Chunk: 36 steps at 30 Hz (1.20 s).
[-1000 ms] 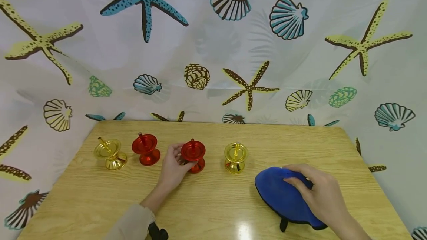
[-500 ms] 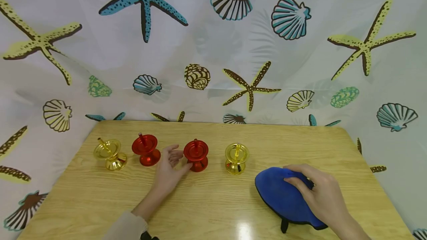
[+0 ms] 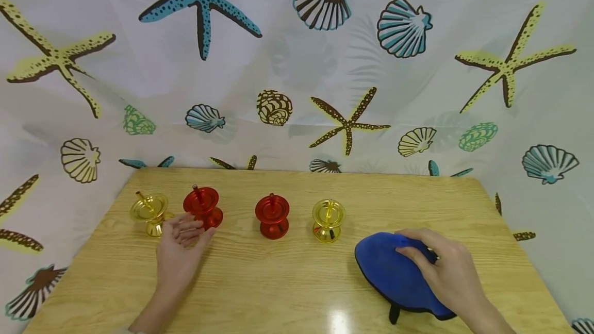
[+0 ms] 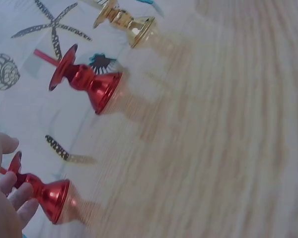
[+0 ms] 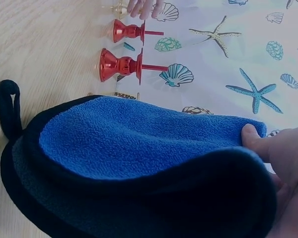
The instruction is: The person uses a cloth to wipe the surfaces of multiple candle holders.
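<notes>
My left hand (image 3: 178, 256) has loosely bent fingers and a thumb apart from them, close in front of the left red candle holder (image 3: 201, 201). In the left wrist view the fingers overlap that holder's stem side. The other red candle holder (image 3: 273, 211) stands upright at the middle, untouched. A gold candle holder (image 3: 328, 215) is to its right, another gold candle holder (image 3: 149, 207) at the far left, partly behind my left fingers. My right hand (image 3: 452, 272) pinches a blue cloth (image 3: 387, 267) with black edging and a hanging loop, draped in a fold in the right wrist view.
All the holders stand in a row toward the back of the wooden table (image 3: 278, 287). Behind the table's back edge hangs a white curtain (image 3: 297, 66) printed with starfish and shells.
My left hand has let go of the middle red candle holder and moved left to the other red one. The middle holder shifted slightly right. My right hand and the cloth stayed put.
</notes>
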### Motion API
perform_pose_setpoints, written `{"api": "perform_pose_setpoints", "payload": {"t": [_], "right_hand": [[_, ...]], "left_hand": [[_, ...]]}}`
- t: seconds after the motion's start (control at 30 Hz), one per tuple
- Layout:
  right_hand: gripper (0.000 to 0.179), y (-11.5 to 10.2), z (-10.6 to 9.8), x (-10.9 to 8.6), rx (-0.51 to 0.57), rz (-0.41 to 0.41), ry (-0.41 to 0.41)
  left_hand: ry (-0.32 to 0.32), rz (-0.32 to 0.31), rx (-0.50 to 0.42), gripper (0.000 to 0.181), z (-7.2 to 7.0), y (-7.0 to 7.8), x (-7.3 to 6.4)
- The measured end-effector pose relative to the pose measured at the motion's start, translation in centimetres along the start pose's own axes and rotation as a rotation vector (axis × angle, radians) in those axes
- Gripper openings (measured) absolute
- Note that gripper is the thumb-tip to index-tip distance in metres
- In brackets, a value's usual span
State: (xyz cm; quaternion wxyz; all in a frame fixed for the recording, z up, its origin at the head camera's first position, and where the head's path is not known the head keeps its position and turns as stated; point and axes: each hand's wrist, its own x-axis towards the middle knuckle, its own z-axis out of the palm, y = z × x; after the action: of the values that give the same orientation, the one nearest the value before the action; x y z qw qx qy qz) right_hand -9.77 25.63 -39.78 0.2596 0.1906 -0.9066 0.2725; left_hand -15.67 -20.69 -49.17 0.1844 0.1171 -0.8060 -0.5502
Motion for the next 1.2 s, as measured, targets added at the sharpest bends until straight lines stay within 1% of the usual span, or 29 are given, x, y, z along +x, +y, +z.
{"api": "perform_pose_setpoints", "payload": {"t": [0.07,0.13,0.27,0.33,0.43,0.5,0.57,0.67,0.77,0.9,0.97,1.07,1.2], "right_hand": [[0.037,0.0,0.0,-0.1,-0.003,0.004,0.003],[0.037,0.0,0.0,-0.1,-0.003,0.007,0.004],[0.037,-0.1,-0.1,-0.2,-0.002,0.010,0.002],[0.037,-0.1,-0.1,-0.2,-0.002,0.009,0.002],[0.037,-0.1,-0.1,-0.3,-0.005,0.010,0.003],[0.037,-0.2,0.0,-0.3,-0.008,0.011,0.003],[0.037,-0.2,0.0,-0.3,-0.013,0.010,0.003],[0.036,-0.3,0.1,-0.3,-0.017,0.004,0.000],[0.036,-0.4,0.2,-0.3,-0.019,0.002,-0.002],[0.035,-0.4,0.3,-0.4,-0.016,0.004,-0.006],[0.035,-0.4,0.3,-0.4,-0.010,0.005,-0.009],[0.035,-0.5,0.3,-0.4,0.011,0.011,-0.009],[0.036,-0.4,0.2,-0.4,0.046,0.037,-0.007]], "left_hand": [[0.038,-0.006,0.018,0.065,-0.5,-0.3,0.5],[0.049,-0.027,0.052,0.069,-0.9,-0.5,1.0],[0.013,-0.055,0.088,0.077,-1.1,-1.3,2.2],[-0.014,-0.069,0.090,0.080,-0.9,-1.6,2.7],[-0.043,-0.073,0.106,0.082,-0.6,-1.9,3.4],[-0.049,-0.082,0.118,0.083,-0.3,-2.0,3.7],[-0.046,-0.077,0.126,0.084,-0.1,-2.1,4.1],[-0.048,-0.078,0.106,0.085,0.1,-2.3,4.8],[-0.072,-0.081,0.074,0.086,0.1,-2.5,5.2],[-0.099,-0.073,0.055,0.084,0.1,-2.7,5.6],[-0.101,-0.060,0.050,0.082,0.2,-2.8,5.6],[-0.090,-0.041,0.055,0.078,0.3,-2.8,5.4],[-0.081,-0.019,0.079,0.076,0.5,-2.4,4.7]]}}
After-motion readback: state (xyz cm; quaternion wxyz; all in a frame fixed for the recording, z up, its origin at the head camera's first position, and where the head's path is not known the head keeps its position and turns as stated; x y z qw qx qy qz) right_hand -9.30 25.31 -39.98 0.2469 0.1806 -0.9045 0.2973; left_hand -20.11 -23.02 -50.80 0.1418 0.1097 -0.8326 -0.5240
